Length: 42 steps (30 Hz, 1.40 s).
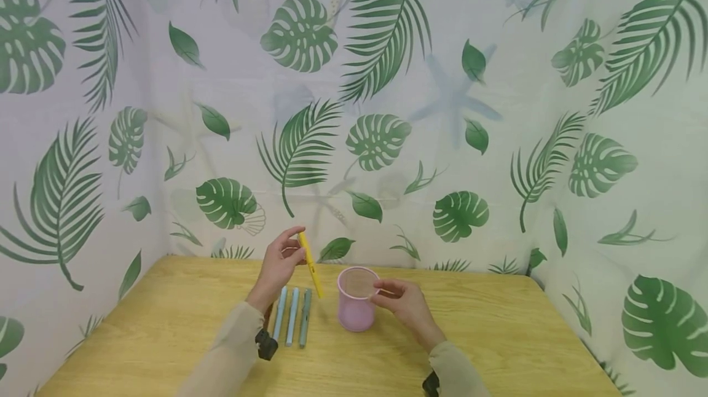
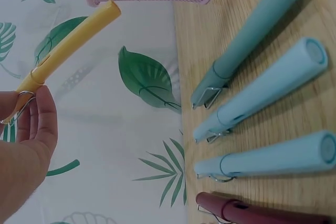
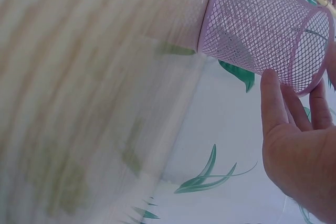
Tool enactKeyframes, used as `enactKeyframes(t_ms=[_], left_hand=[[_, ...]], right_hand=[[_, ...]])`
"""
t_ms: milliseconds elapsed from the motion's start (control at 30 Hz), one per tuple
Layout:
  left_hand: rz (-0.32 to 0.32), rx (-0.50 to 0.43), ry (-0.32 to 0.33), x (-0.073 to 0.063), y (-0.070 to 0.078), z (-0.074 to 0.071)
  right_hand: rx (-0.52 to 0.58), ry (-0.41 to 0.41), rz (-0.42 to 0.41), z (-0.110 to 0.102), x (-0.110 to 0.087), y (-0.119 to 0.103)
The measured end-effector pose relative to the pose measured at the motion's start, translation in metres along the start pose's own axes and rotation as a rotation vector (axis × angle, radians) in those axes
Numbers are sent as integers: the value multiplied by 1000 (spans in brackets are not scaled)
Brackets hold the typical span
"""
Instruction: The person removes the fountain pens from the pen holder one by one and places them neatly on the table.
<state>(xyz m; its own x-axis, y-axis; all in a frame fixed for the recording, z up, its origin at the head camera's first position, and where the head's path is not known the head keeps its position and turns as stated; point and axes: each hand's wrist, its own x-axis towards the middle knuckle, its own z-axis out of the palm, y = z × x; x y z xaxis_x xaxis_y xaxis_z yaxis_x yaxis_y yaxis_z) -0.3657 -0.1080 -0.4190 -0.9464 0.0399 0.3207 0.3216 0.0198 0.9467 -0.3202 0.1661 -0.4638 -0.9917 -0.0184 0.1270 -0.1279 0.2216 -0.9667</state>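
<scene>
Thumb and fingers of my left hand (image 1: 280, 265) pinch a yellow pen (image 1: 311, 265) near its clip end, above the table. The pen slants, its free end pointing down toward a pink mesh pen holder (image 1: 356, 314). That holder stands upright on the table, and my right hand (image 1: 406, 308) grips its rim from the right, thumb against the mesh in the right wrist view. Below my left hand lie a grey-green pen (image 1: 305, 318), two light blue pens (image 1: 292, 317) and a dark red pen (image 2: 262, 212), roughly side by side; the left arm mostly hides the red one in the head view.
The wooden table (image 1: 498, 348) meets a pale curtain (image 1: 420, 206) printed with green leaves at the back and sides. Each wrist carries a dark strapped device (image 1: 267, 344).
</scene>
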Motion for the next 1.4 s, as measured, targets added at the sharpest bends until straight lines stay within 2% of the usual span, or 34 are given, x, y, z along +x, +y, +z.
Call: enactKeyframes(t_ms=[467, 867, 1067, 1400], left_hand=[[-25, -6, 29, -2, -4, -16], [-70, 20, 22, -4, -4, -32], [-83, 34, 15, -7, -6, -41], [-145, 63, 68, -15, -18, -58]], right_hand=[[-1, -8, -6, -1, 0, -1], [36, -9, 12, 0, 1, 1], [18, -14, 1, 0, 1, 1], [14, -4, 14, 0, 1, 0]])
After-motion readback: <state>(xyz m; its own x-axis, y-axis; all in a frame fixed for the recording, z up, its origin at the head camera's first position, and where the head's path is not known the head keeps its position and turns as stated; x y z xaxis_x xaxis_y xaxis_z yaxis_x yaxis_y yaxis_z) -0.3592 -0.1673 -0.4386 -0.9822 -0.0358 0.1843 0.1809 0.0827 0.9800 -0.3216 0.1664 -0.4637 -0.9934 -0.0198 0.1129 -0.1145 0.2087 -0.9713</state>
